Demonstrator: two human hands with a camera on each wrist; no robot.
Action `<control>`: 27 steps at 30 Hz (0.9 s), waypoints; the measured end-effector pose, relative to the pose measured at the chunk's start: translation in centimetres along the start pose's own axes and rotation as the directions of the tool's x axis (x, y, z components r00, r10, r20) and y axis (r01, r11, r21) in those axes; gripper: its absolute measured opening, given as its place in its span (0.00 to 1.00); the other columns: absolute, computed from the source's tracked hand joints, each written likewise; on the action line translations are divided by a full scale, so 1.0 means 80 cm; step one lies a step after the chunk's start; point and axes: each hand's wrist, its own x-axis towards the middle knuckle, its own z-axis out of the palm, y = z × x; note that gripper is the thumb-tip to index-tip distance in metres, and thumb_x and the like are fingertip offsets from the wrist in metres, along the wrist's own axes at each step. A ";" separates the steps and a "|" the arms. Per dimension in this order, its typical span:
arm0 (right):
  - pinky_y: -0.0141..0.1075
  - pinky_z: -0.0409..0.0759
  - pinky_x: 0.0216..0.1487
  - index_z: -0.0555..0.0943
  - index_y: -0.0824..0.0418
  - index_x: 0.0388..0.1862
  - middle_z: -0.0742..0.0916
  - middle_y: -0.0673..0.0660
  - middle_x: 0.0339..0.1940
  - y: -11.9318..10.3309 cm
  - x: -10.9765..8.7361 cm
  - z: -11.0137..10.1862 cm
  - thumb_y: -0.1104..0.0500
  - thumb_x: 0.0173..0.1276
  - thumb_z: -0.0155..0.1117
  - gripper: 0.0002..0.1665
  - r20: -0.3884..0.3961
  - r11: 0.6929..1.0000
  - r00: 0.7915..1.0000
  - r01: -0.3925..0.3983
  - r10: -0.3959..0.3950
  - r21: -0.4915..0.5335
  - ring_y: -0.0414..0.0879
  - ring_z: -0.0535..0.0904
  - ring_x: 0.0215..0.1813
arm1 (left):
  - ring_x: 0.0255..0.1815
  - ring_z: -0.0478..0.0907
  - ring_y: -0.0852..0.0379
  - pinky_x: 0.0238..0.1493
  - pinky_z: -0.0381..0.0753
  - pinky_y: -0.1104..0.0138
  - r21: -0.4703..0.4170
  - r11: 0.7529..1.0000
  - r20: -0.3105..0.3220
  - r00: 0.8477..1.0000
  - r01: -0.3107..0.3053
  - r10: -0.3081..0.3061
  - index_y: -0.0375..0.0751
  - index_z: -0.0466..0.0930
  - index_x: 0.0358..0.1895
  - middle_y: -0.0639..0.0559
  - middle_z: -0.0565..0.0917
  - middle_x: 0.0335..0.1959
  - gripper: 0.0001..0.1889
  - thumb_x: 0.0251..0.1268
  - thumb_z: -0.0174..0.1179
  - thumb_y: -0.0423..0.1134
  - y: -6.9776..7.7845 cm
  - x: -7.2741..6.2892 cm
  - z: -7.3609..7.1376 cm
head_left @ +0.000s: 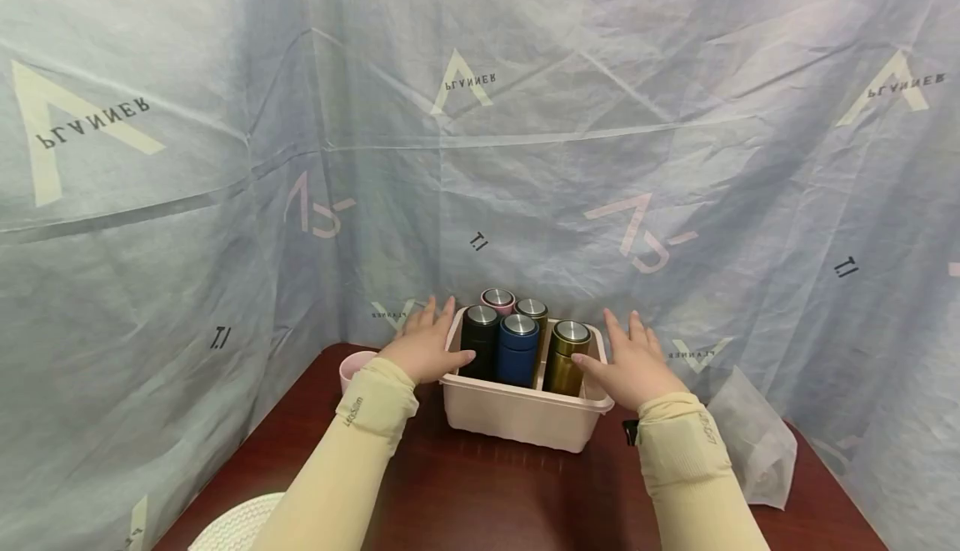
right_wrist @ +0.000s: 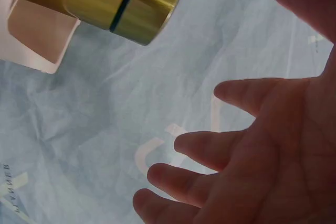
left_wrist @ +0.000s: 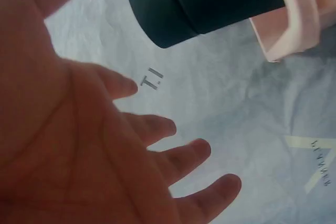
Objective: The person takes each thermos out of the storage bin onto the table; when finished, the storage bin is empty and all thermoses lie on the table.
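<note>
Pink bin (head_left: pixel 521 416) of flasks (head_left: pixel 517 363) between left hand (head_left: pixel 423 349) and right hand (head_left: pixel 641 369), fingers (left_wrist: pixel 186 160) wide, seemingly reaching; gripping needs closing inward.

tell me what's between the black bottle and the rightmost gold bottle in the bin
The head view shows the blue bottle between the black bottle and rightmost gold bottle, plus a narrow pale strip of the bin.

a person's left hand (head_left: pixel 422 351) and right hand (head_left: pixel 637 366) flank the pink bin (head_left: pixel 517 418), one beside each end, fingers (left_wrist: pixel 190 158) fanned and extended, thumbs (head_left: pixel 459 358) angled inward toward the bin's near side. both forearms (head_left: pixel 337 476), in pale yellow sleeves (head_left: pixel 693 484) gathered at the wrists (head_left: pixel 384 386), stretch forward toward it, backs of the hands showing from above.
</note>
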 end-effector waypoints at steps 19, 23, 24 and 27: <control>0.71 0.53 0.67 0.49 0.69 0.80 0.57 0.78 0.75 0.029 0.004 0.040 0.34 0.71 0.56 0.56 -0.178 0.994 0.984 0.019 0.001 0.110 0.78 0.50 0.72 | 0.56 0.77 0.41 0.58 0.74 0.47 -0.312 0.948 -0.186 0.975 0.055 -0.118 0.39 0.60 0.77 0.34 0.68 0.62 0.33 0.75 0.53 0.50 -0.046 -0.003 0.071; 0.68 0.55 0.68 0.51 0.69 0.79 0.61 0.76 0.74 0.033 0.006 0.045 0.38 0.72 0.57 0.52 -0.247 0.987 0.969 0.031 0.008 0.155 0.75 0.54 0.72 | 0.50 0.78 0.44 0.55 0.76 0.49 -0.326 0.945 -0.208 0.973 0.031 -0.103 0.38 0.64 0.74 0.37 0.71 0.56 0.29 0.75 0.52 0.47 -0.046 -0.001 0.078; 0.67 0.55 0.68 0.52 0.68 0.79 0.62 0.75 0.74 0.033 0.007 0.046 0.39 0.72 0.57 0.51 -0.262 0.986 0.965 0.033 0.011 0.166 0.74 0.54 0.72 | 0.48 0.77 0.45 0.54 0.76 0.50 -0.326 0.945 -0.214 0.972 0.022 -0.097 0.37 0.65 0.74 0.37 0.72 0.54 0.29 0.75 0.52 0.46 -0.045 0.000 0.079; 0.65 0.57 0.68 0.55 0.68 0.78 0.63 0.75 0.73 0.032 0.011 0.050 0.41 0.73 0.59 0.48 -0.302 0.978 0.953 0.045 0.020 0.206 0.72 0.57 0.72 | 0.46 0.77 0.47 0.53 0.76 0.51 -0.318 0.948 -0.228 0.970 0.004 -0.080 0.36 0.67 0.72 0.39 0.73 0.51 0.27 0.76 0.51 0.45 -0.045 0.002 0.080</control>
